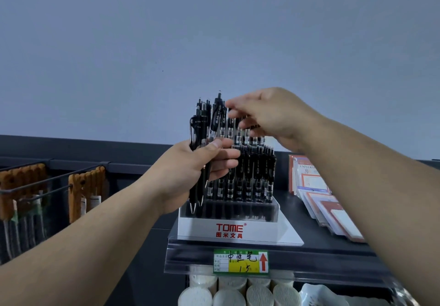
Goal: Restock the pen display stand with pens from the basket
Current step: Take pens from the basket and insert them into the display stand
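Note:
A white pen display stand (228, 228) marked TOME stands on the top shelf, its tiered rows holding several black pens (247, 174) upright. My left hand (190, 170) is closed around a bundle of black pens (202, 129), tips down, just left of the stand's front row. My right hand (269, 115) reaches over the back row, fingertips pinching the top of a pen there; the fingers hide the exact grip. The basket is not in view.
Stacked certificates or cards (321, 194) lean on the shelf to the right. Brushes with wooden handles (85, 186) hang on wire hooks at left. A price label (240, 261) sits on the shelf edge, white rolls (235, 293) below. A plain wall rises behind.

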